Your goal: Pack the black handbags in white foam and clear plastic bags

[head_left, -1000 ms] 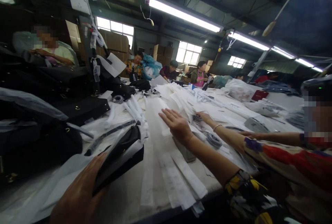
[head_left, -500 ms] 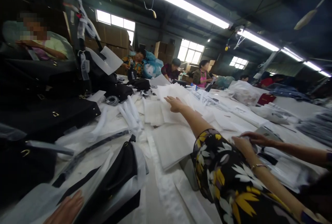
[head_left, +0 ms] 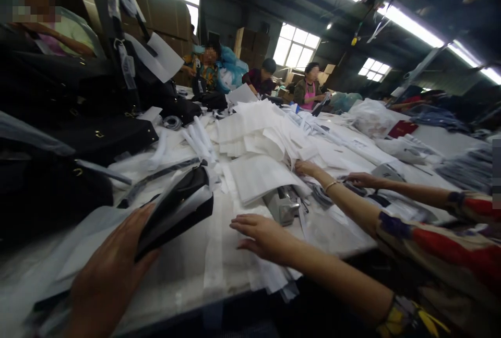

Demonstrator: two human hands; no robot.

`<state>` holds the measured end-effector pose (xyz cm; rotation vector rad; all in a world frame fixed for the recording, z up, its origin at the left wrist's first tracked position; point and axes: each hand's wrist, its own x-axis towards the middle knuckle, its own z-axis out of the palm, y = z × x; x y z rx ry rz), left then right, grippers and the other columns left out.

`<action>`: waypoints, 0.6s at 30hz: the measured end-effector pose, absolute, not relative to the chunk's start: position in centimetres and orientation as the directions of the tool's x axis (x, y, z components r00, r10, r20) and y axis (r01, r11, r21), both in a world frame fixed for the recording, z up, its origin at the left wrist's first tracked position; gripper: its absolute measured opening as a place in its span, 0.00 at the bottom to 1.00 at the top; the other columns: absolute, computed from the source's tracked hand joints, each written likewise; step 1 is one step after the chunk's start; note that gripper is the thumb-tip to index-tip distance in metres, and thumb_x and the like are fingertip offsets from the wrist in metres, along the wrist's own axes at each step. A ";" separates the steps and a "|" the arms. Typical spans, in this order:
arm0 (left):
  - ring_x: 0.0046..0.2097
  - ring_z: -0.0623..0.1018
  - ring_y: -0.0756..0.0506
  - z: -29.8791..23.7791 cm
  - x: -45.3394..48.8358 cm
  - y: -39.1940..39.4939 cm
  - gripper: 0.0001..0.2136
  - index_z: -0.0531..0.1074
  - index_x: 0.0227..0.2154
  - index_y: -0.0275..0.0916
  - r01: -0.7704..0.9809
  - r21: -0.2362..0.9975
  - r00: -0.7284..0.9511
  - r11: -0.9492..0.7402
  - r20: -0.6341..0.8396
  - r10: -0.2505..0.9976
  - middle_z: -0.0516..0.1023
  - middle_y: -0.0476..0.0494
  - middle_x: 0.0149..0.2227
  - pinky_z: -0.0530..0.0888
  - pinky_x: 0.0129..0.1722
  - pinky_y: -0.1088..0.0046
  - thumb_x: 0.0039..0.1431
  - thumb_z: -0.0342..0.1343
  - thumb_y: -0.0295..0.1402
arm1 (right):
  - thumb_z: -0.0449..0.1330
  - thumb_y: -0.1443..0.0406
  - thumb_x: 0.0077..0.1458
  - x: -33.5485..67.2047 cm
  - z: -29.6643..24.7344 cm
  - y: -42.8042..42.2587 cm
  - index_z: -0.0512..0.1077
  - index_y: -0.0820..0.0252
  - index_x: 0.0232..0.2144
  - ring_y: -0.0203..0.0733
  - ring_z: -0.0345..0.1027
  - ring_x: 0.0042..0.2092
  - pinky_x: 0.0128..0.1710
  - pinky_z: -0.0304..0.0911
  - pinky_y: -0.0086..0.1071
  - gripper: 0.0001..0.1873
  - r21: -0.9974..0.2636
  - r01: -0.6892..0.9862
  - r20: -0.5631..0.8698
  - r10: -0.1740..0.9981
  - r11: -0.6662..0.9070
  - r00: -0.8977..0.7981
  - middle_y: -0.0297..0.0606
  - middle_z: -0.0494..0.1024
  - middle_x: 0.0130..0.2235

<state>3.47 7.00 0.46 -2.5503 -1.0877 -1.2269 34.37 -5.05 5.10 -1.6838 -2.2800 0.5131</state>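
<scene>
My left hand (head_left: 113, 270) grips the near end of a black bag (head_left: 188, 186), thumb on its lower side. The bag lies tilted, with white sheet material and clear plastic along its side. My right hand (head_left: 266, 236) hovers over or rests on the near part of the table, fingers stretched out, holding nothing. Just beyond it sits a grey tape dispenser-like device (head_left: 282, 206). Past that lies a stack of white foam-like sheets (head_left: 260, 176), with more loose sheets (head_left: 250, 124) piled behind.
Black bags with gold hardware (head_left: 105, 129) crowd the left side. At the right, a co-worker's hands (head_left: 309, 168) reach onto the table, one at the sheets' edge. White rolls (head_left: 198, 137) lie mid-table. Other people work along the far side. The table's front edge (head_left: 183, 309) runs below.
My right hand has drawn back from the white sheets to the near table. My left hand has come up onto the black bag. A co-worker's hand has moved to the sheets. The view has shifted.
</scene>
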 end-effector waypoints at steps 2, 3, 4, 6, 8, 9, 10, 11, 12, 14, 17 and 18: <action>0.59 0.73 0.38 1.4 3.8 6.5 0.29 0.50 0.69 0.44 0.667 0.202 0.422 -0.717 0.691 0.587 0.67 0.44 0.64 0.71 0.59 0.58 0.68 0.47 0.43 | 0.63 0.49 0.57 31.3 1.3 -6.2 0.60 0.70 0.65 0.60 0.52 0.67 0.67 0.51 0.47 0.42 -0.420 0.884 -0.045 0.968 0.206 -0.247 0.58 0.60 0.66; 0.59 0.73 0.38 1.6 3.9 6.3 0.29 0.50 0.69 0.44 0.669 0.195 0.430 -0.717 0.686 0.588 0.67 0.43 0.64 0.71 0.59 0.58 0.68 0.47 0.42 | 0.63 0.46 0.56 30.1 -0.2 -6.3 0.56 0.71 0.67 0.62 0.47 0.69 0.68 0.48 0.49 0.48 -0.415 0.887 -0.044 0.969 0.204 -0.244 0.59 0.55 0.68; 0.60 0.72 0.38 1.7 4.0 6.1 0.29 0.50 0.69 0.43 0.662 0.181 0.443 -0.727 0.687 0.575 0.67 0.42 0.63 0.71 0.59 0.58 0.68 0.47 0.41 | 0.62 0.44 0.55 29.1 -1.5 -6.2 0.53 0.71 0.68 0.63 0.44 0.70 0.68 0.44 0.51 0.51 -0.409 0.886 -0.031 0.967 0.218 -0.252 0.60 0.51 0.69; 0.60 0.72 0.37 1.4 4.1 5.8 0.28 0.50 0.69 0.41 0.637 0.142 0.481 -0.758 0.695 0.534 0.67 0.39 0.63 0.71 0.58 0.58 0.69 0.47 0.38 | 0.58 0.43 0.58 27.9 -3.2 -5.5 0.51 0.68 0.68 0.60 0.40 0.71 0.69 0.40 0.52 0.49 -0.392 0.873 0.020 0.952 0.288 -0.305 0.57 0.49 0.70; 0.61 0.71 0.37 0.7 4.2 5.4 0.27 0.50 0.69 0.40 0.594 0.085 0.533 -0.800 0.703 0.471 0.67 0.38 0.63 0.71 0.59 0.56 0.69 0.46 0.35 | 0.56 0.46 0.62 27.6 -3.7 -4.7 0.54 0.65 0.68 0.56 0.44 0.70 0.69 0.41 0.51 0.41 -0.370 0.853 0.089 0.928 0.367 -0.361 0.53 0.54 0.69; 0.62 0.70 0.37 0.3 4.2 5.1 0.27 0.50 0.69 0.40 0.575 0.050 0.559 -0.817 0.705 0.437 0.67 0.37 0.63 0.70 0.60 0.55 0.69 0.45 0.34 | 0.55 0.49 0.64 27.6 -3.7 -4.6 0.57 0.64 0.66 0.55 0.48 0.69 0.68 0.45 0.51 0.37 -0.358 0.843 0.139 0.916 0.401 -0.377 0.52 0.58 0.68; 0.63 0.69 0.37 -0.1 4.3 4.9 0.27 0.50 0.68 0.40 0.560 0.013 0.584 -0.828 0.703 0.406 0.67 0.37 0.63 0.69 0.60 0.54 0.69 0.45 0.32 | 0.55 0.52 0.65 27.6 -3.5 -4.7 0.60 0.64 0.64 0.54 0.53 0.67 0.66 0.49 0.50 0.33 -0.343 0.836 0.206 0.903 0.428 -0.378 0.52 0.63 0.65; 0.63 0.68 0.37 -0.5 4.3 4.6 0.26 0.51 0.68 0.40 0.551 -0.026 0.607 -0.834 0.698 0.380 0.67 0.37 0.64 0.69 0.60 0.54 0.69 0.44 0.30 | 0.54 0.54 0.65 27.6 -3.2 -5.2 0.65 0.63 0.61 0.54 0.59 0.64 0.64 0.54 0.50 0.28 -0.330 0.831 0.286 0.887 0.447 -0.363 0.52 0.69 0.61; 0.64 0.68 0.37 -1.0 4.4 4.3 0.26 0.52 0.68 0.41 0.549 -0.065 0.628 -0.834 0.691 0.359 0.67 0.37 0.64 0.69 0.60 0.54 0.68 0.42 0.27 | 0.54 0.56 0.64 27.5 -2.7 -5.9 0.70 0.63 0.57 0.54 0.65 0.59 0.60 0.60 0.49 0.23 -0.325 0.825 0.363 0.867 0.462 -0.343 0.51 0.75 0.55; 0.64 0.68 0.36 -1.9 4.7 3.6 0.26 0.54 0.67 0.42 0.547 -0.144 0.665 -0.825 0.673 0.324 0.67 0.38 0.64 0.69 0.59 0.54 0.68 0.40 0.23 | 0.54 0.60 0.64 27.3 -1.2 -7.9 0.75 0.60 0.47 0.50 0.74 0.47 0.48 0.70 0.43 0.15 -0.352 0.793 0.469 0.827 0.497 -0.309 0.47 0.81 0.43; 0.63 0.69 0.35 -3.2 5.4 2.7 0.25 0.59 0.66 0.44 0.524 -0.245 0.716 -0.816 0.645 0.267 0.67 0.38 0.64 0.70 0.58 0.53 0.67 0.41 0.22 | 0.53 0.64 0.64 27.2 2.3 -10.2 0.75 0.54 0.40 0.43 0.74 0.33 0.35 0.71 0.35 0.10 -0.473 0.702 0.540 0.805 0.533 -0.247 0.40 0.80 0.33; 0.63 0.69 0.35 -3.6 5.7 2.5 0.25 0.60 0.65 0.45 0.522 -0.255 0.719 -0.814 0.644 0.260 0.68 0.38 0.63 0.70 0.58 0.53 0.67 0.42 0.22 | 0.53 0.64 0.64 27.3 3.6 -10.1 0.75 0.52 0.38 0.43 0.74 0.33 0.35 0.71 0.34 0.10 -0.511 0.687 0.557 0.808 0.517 -0.193 0.39 0.80 0.33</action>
